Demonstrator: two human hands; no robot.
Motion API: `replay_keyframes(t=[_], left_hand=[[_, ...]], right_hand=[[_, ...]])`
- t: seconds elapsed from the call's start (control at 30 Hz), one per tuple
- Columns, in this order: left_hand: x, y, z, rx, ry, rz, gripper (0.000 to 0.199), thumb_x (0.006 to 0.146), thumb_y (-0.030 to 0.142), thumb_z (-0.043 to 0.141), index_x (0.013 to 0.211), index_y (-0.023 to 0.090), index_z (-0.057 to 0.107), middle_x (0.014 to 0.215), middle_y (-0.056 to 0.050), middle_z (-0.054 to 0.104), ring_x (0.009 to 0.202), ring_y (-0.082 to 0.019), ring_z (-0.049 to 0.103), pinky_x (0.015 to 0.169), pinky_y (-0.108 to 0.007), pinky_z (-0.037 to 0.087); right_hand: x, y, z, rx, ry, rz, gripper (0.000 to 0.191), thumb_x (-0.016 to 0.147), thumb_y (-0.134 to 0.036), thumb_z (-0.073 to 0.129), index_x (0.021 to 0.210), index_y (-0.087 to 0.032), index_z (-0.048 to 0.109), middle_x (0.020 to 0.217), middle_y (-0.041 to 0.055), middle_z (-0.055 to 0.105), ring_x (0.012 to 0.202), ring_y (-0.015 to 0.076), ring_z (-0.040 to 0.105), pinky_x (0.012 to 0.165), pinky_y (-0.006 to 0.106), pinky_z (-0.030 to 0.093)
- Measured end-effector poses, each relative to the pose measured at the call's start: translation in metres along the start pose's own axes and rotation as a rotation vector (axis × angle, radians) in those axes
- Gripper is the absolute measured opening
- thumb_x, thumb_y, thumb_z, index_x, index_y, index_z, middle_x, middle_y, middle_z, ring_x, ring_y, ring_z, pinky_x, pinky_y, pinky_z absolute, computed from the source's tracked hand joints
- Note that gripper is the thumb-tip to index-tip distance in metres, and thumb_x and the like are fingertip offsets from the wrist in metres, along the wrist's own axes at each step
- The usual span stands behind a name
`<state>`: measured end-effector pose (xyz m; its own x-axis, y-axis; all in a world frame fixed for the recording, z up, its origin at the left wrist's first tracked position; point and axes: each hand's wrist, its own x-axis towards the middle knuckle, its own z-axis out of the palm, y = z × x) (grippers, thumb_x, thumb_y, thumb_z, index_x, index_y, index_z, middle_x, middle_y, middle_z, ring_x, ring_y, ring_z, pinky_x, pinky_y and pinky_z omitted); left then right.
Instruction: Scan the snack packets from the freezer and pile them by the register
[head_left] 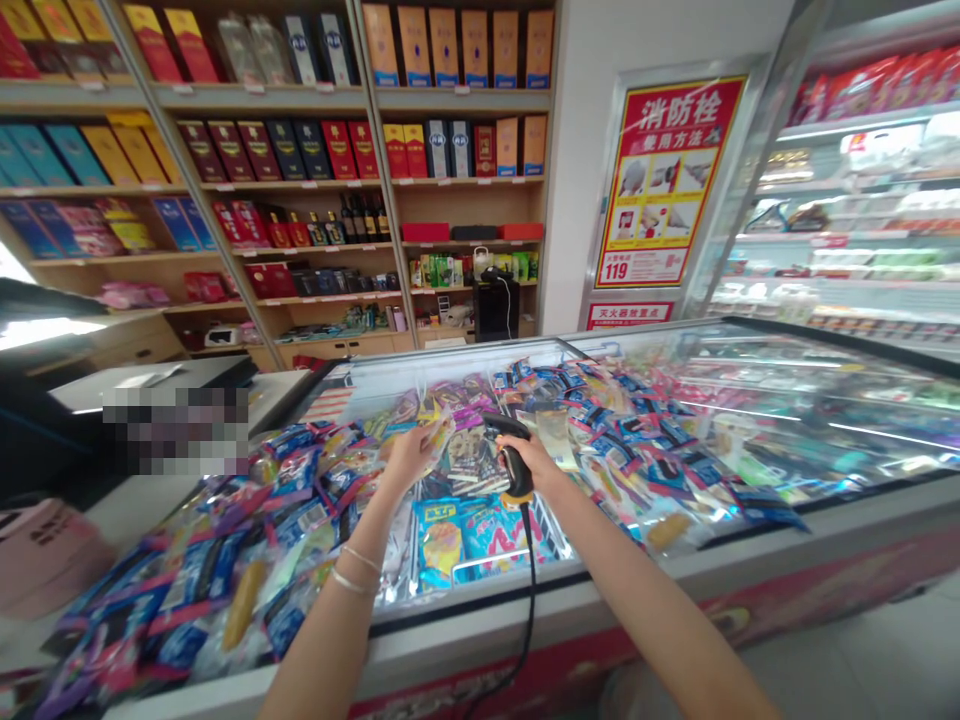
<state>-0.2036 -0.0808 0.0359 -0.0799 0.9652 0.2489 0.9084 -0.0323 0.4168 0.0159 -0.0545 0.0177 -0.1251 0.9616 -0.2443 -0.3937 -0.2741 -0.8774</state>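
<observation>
My right hand [529,460] is wrapped round the grip of a black and yellow barcode scanner [516,468], whose cable runs down over the freezer's front edge. The scanner's head points left, toward my left hand [411,452]. Between the fingers of that hand is a small clear and yellow snack packet [441,434], partly hidden by the fingers. Heaps of blue and purple snack packets [300,470] lie on the glass to the left, and more blue packets [607,410] are piled on the right. Below my hands, a light-blue ice cream package [491,540] shows inside the freezer.
The chest freezer [420,630] has a pale front rim. A pink bag [52,555] stands at the left beside a counter [270,400]. Shelves [292,185] of boxes and bottles line the back, and a refrigerated display [862,220] stands at the right.
</observation>
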Motion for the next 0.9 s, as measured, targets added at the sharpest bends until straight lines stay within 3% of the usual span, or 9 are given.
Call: replay_keyframes(t=[0.23, 0.57, 0.73, 0.9], left_hand=[[-0.001, 0.001, 0.001, 0.013, 0.002, 0.002, 0.048, 0.076, 0.011, 0.052, 0.122, 0.019, 0.066, 0.058, 0.004, 0.048, 0.061, -0.011, 0.048, 0.064, -0.019, 0.037], [-0.003, 0.005, 0.002, 0.087, -0.059, -0.041, 0.05, 0.079, 0.012, 0.05, 0.126, 0.022, 0.063, 0.069, -0.001, 0.062, 0.07, -0.015, 0.059, 0.066, -0.02, 0.038], [-0.009, 0.004, -0.031, 0.106, 0.088, -0.115, 0.053, 0.081, 0.011, 0.047, 0.133, 0.021, 0.057, 0.08, -0.003, 0.066, 0.079, -0.017, 0.061, 0.07, -0.022, 0.039], [-0.034, -0.033, -0.084, 0.164, 0.279, -0.212, 0.046, 0.081, 0.012, 0.049, 0.125, 0.018, 0.061, 0.083, -0.006, 0.068, 0.08, -0.018, 0.061, 0.071, -0.023, 0.04]], right_hand=[[0.004, 0.0, -0.002, 0.016, 0.002, 0.001, 0.028, 0.064, -0.01, 0.07, 0.077, -0.021, 0.047, 0.047, -0.0046, 0.059, 0.037, 0.0116, 0.054, 0.036, 0.02, 0.044], [0.009, 0.006, -0.009, -0.006, -0.04, -0.023, 0.017, 0.063, -0.011, 0.071, 0.068, -0.017, 0.056, 0.048, -0.0001, 0.061, 0.039, 0.012, 0.056, 0.037, 0.02, 0.046], [0.006, 0.001, -0.005, -0.064, -0.041, -0.038, 0.015, 0.063, -0.01, 0.069, 0.062, -0.016, 0.056, 0.045, -0.0002, 0.06, 0.038, 0.0108, 0.053, 0.037, 0.019, 0.044], [-0.004, -0.003, 0.011, -0.146, -0.115, -0.003, 0.012, 0.064, -0.011, 0.069, 0.061, -0.014, 0.058, 0.043, 0.0008, 0.058, 0.037, 0.0106, 0.052, 0.035, 0.018, 0.041]])
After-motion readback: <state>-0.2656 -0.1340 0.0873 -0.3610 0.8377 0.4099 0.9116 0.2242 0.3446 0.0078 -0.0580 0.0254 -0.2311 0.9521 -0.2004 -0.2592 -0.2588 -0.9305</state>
